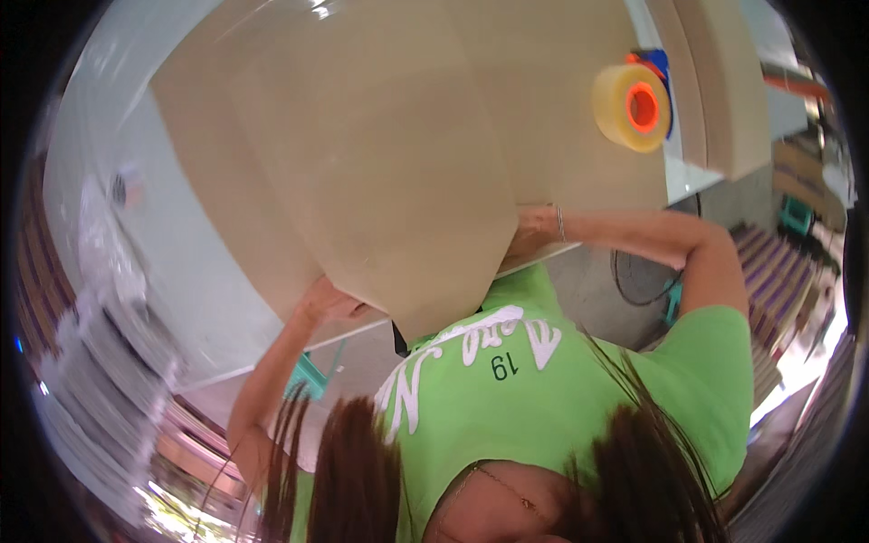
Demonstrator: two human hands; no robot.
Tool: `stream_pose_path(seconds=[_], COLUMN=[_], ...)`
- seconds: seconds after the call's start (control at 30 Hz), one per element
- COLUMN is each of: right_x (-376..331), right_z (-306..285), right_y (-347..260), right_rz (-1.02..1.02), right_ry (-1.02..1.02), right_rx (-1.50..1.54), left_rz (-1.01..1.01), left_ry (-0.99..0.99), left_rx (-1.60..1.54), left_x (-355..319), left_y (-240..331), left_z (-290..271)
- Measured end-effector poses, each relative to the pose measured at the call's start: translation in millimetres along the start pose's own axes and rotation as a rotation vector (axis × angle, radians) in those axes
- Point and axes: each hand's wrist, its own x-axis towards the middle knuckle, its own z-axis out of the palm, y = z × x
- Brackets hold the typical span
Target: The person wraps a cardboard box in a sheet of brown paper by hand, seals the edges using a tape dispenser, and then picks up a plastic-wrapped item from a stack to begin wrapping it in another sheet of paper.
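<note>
A large brown cardboard sheet (389, 136) with creases lies across the table, its near flap bent up and reaching over the table edge toward my body. My left hand (328, 302) is closed at the flap's left side, fingers curled and partly under the cardboard. On the flap's right side, my right hand (534, 228) holds the edge, its fingertips hidden behind the board. A tape dispenser with a thick roll of clear tape (613, 109) and an orange core rests on the right part of the cardboard.
The white table (204, 262) shows around the cardboard. At the right edge stands a long folded cardboard piece (720, 81). Clear plastic (109, 235) lies at the left, above a stack of pale sheets (109, 389). Green stools (310, 376) are below the table.
</note>
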Motion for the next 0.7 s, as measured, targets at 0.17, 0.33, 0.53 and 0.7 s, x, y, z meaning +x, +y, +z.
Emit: stream_pose_path(seconds=[0.17, 0.33, 0.53, 0.7], right_x=[4.2, 14.0, 21.7, 28.9], right_z=[2.7, 24.7, 54.0, 85.4], right_y=[-2.7, 3.4, -0.2, -27.1], right_rz=[-0.065, -0.066, 0.001, 0.084], right_ry=[0.04, 0.004, 0.317, 0.396], right_rx=[0.068, 0.054, 0.003, -0.089], left_rz=[0.059, -0.008, -0.088, -0.136], left_ry=[0.151, 0.26, 0.382, 0.459], left_rx=[-0.005, 0.087, 0.165, 0.206], left_x=[9.5, 16.9, 14.3, 4.0], left_y=[11.3, 32.5, 50.8, 55.9], left_z=[7.9, 33.7, 75.7, 110.8])
